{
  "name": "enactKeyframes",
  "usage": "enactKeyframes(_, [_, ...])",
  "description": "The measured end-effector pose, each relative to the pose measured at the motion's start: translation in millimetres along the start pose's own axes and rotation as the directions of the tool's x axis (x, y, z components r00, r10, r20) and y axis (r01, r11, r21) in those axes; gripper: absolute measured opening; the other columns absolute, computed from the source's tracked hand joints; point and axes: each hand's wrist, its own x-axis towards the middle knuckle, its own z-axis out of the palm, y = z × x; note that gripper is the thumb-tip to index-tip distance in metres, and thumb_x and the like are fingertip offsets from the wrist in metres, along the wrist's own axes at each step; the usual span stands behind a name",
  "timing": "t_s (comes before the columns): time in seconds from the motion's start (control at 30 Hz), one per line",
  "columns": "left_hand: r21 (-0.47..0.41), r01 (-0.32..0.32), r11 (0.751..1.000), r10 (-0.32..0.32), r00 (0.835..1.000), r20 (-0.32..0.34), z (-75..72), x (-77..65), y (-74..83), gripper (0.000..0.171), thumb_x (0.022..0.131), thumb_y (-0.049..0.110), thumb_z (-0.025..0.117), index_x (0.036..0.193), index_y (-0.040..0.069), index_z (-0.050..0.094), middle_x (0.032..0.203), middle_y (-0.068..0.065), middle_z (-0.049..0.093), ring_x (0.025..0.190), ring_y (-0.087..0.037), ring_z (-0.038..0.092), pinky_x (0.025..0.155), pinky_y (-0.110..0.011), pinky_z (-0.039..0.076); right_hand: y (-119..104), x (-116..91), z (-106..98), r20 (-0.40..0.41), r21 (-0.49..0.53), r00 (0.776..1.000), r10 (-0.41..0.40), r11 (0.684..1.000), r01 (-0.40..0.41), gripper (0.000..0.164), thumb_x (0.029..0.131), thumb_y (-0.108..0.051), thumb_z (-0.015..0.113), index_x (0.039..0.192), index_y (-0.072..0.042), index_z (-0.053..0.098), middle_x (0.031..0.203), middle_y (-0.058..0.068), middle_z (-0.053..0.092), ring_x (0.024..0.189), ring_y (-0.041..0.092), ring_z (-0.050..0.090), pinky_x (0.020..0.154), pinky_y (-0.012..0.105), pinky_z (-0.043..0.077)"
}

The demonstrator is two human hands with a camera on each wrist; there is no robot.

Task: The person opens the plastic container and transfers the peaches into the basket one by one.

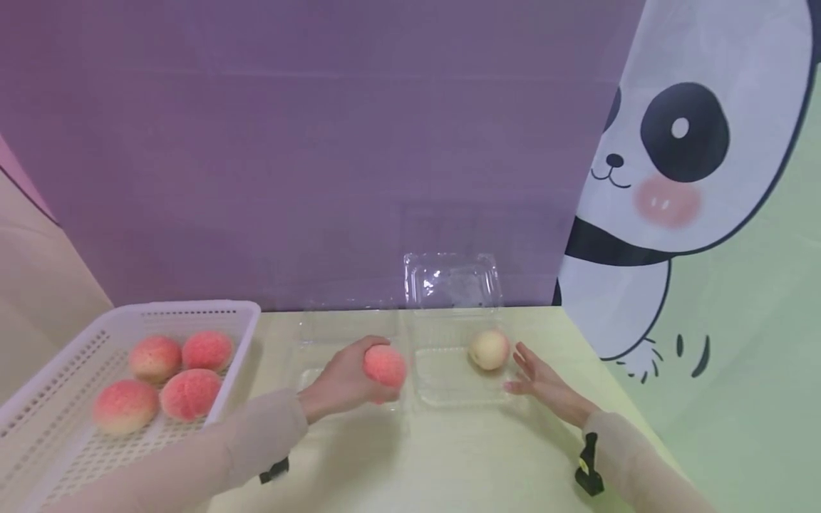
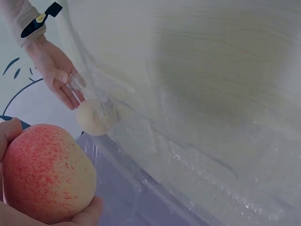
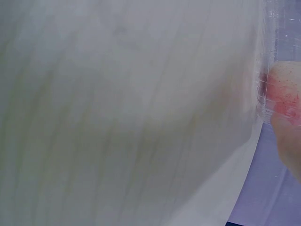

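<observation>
My left hand (image 1: 349, 377) grips a pink and cream peach (image 1: 385, 367) above the clear plastic boxes; the left wrist view shows the fingers curled round this peach (image 2: 49, 174). A second, paler peach (image 1: 489, 350) sits in the right part of the clear box (image 1: 442, 399), whose lid (image 1: 452, 281) stands raised at the back. My right hand (image 1: 545, 381) is at that box's right side, fingers spread and fairly straight, close to the pale peach. In the right wrist view only a finger (image 3: 288, 146) shows beside the box wall and peach (image 3: 287, 89).
A white perforated basket (image 1: 250, 317) with several pinkish peaches (image 1: 192, 393) stands at the left. Another clear box (image 1: 311, 374) lies behind my left hand. A purple wall (image 1: 308, 157) rises behind the table (image 1: 449, 463), with a panda picture (image 1: 705, 214) on the right.
</observation>
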Motion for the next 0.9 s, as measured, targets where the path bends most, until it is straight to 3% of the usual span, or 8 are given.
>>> enactKeyframes(0.2, [-0.022, 0.035, 0.999, -0.036, 0.998, -0.045, -25.7, -16.5, 2.9, 0.073, 0.062, 0.012, 0.082, 0.126, 0.017, 0.049, 0.111, -0.007, 0.059, 0.088, -0.020, 0.060, 0.071, -0.034, 0.055, 0, 0, 2, 0.005, 0.003, 1.000, 0.007, 1.000, -0.007, 0.094, 0.087, -0.019, 0.060, 0.146, -0.008, -0.011, 0.153, 0.018, -0.006, 0.138, 0.040, 0.003, 0.108, 0.058, 0.007])
enactKeyframes(0.3, [-0.027, 0.023, 0.999, -0.025, 0.998, -0.062, -40.8, -24.5, 3.1, 0.073, 0.063, 0.013, 0.082, 0.127, 0.014, 0.047, 0.113, -0.011, 0.059, 0.088, -0.021, 0.060, 0.070, -0.034, 0.055, 0, 2, 3, 0.008, 0.017, 1.000, 0.010, 1.000, -0.010, 0.094, 0.086, -0.018, 0.061, 0.146, -0.008, -0.011, 0.152, 0.018, -0.006, 0.138, 0.040, 0.002, 0.109, 0.057, 0.006])
enactKeyframes(0.6, [0.073, -0.026, 0.997, 0.034, 0.993, -0.115, -79.1, -46.9, -8.7, 0.076, 0.067, 0.022, 0.080, 0.132, 0.009, 0.042, 0.116, -0.016, 0.057, 0.088, -0.020, 0.060, 0.069, -0.031, 0.053, 0, 3, 1, -0.013, 0.015, 1.000, 0.018, 1.000, -0.018, 0.094, 0.086, -0.017, 0.062, 0.146, -0.007, -0.010, 0.152, 0.018, -0.006, 0.139, 0.038, 0.000, 0.110, 0.056, 0.005])
enactKeyframes(0.77, [0.111, 0.020, 0.994, -0.004, 0.990, -0.141, -97.3, -58.4, -20.4, 0.079, 0.068, 0.027, 0.080, 0.134, 0.011, 0.040, 0.115, -0.017, 0.057, 0.086, -0.020, 0.060, 0.069, -0.030, 0.051, 1, 3, 0, -0.012, 0.019, 1.000, 0.014, 1.000, -0.014, 0.094, 0.086, -0.017, 0.062, 0.146, -0.006, -0.011, 0.152, 0.018, -0.006, 0.139, 0.038, 0.000, 0.109, 0.057, 0.004])
enactKeyframes(0.9, [0.165, 0.060, 0.984, -0.040, 0.992, -0.122, -113.5, -71.2, -26.6, 0.076, 0.074, 0.038, 0.074, 0.136, 0.015, 0.037, 0.121, -0.013, 0.055, 0.095, -0.020, 0.058, 0.075, -0.033, 0.050, 2, 3, 1, -0.005, 0.023, 1.000, 0.012, 1.000, -0.012, 0.095, 0.086, -0.017, 0.062, 0.146, -0.007, -0.011, 0.152, 0.018, -0.006, 0.139, 0.038, 0.001, 0.109, 0.057, 0.005])
